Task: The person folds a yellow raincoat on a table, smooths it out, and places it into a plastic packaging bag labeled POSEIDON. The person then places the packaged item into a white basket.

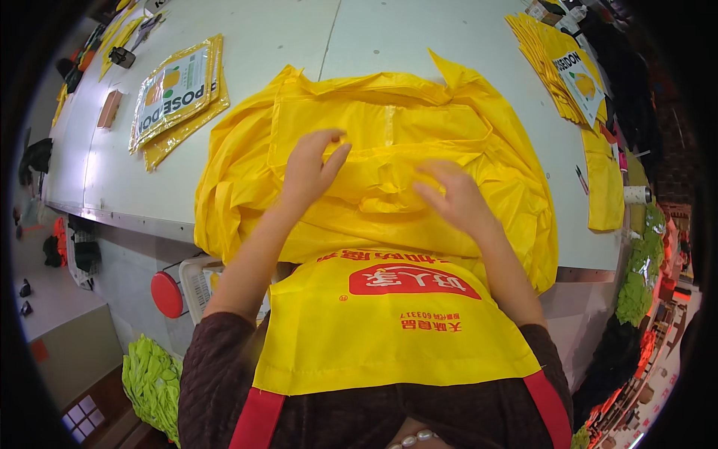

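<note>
A big, thin yellow sheet-like garment [374,123], probably a raincoat, is spread in loose folds over the table and hangs past its near edge. A flat panel with a seam down its middle lies at its centre, above a bunched fold. My left hand [314,165] is over the left part of the panel, fingers curved and thumb apart, with nothing visible in it. Over the right part hovers my right hand [455,196], slightly blurred, its thumb and fingers apart and nothing seen between them. Whether either hand touches the fabric is unclear.
Flat yellow packages [179,97] are stacked at the left of the pale table [262,34], near a brown block [109,109]. More folded yellow packages [557,67] lie at the right, beside a thread spool [637,194]. A red round stool [167,294] and white basket [198,288] stand below.
</note>
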